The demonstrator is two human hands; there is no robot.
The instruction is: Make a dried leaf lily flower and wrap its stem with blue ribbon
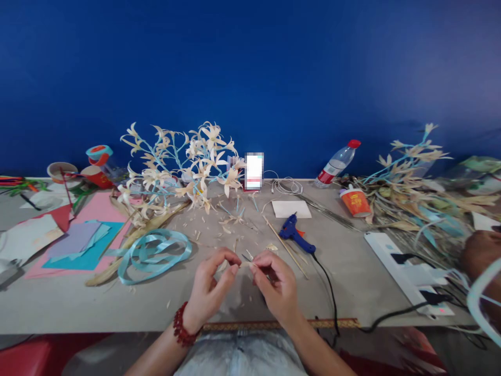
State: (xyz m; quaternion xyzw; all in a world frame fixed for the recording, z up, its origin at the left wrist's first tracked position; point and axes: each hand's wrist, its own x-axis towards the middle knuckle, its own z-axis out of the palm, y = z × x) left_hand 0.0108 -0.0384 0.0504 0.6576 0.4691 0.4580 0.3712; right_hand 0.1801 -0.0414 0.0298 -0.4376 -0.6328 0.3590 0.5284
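Observation:
My left hand (214, 286) and my right hand (278, 288) meet over the front middle of the table. Each pinches an end of a small pale strip (246, 265), which looks like a piece of dried husk. Close to my right fingertips a thin, dark, pointed thing (246, 257) shows; whether I hold it or it lies behind, I cannot tell. Beyond my hands lie husk scraps (234, 222). A blue glue gun (295, 234) rests on its side to the right, beside a thin stick (287, 248). Light-blue ribbon (156, 256) is coiled on the left.
Branches of pale husk flowers (203, 172) stand at the back left, near a phone (254, 172). On the right are a bottle (336, 166), a red cup (355, 202), a power strip (407, 277) and another person's hand (481, 258). Coloured paper (84, 243) lies left.

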